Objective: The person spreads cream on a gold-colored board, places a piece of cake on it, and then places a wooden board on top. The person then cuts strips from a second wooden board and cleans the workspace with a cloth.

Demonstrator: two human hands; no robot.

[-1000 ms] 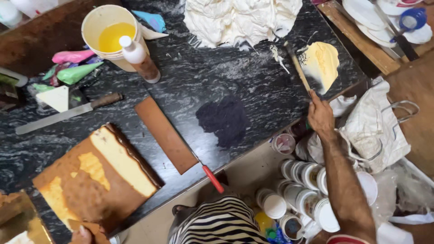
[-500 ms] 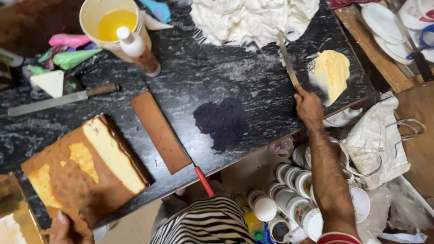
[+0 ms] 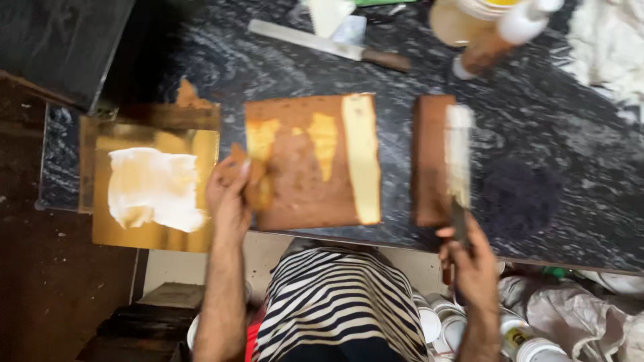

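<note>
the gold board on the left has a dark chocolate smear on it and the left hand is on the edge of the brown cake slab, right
Not quite. In the head view the smear on the gold board is white cream, not dark chocolate. The rest holds: the left hand is on the edge of the brown cake slab.

Polished black stone desk (image 3: 537, 134), glossy and white-veined. Matt, crumbly brown sponge cake (image 3: 302, 181); shiny gold foil board (image 3: 188, 231) smeared with smooth white cream (image 3: 154, 188). Long metal knife (image 3: 302, 39) with wooden handle; soft striped cloth shirt (image 3: 335, 308).
</note>
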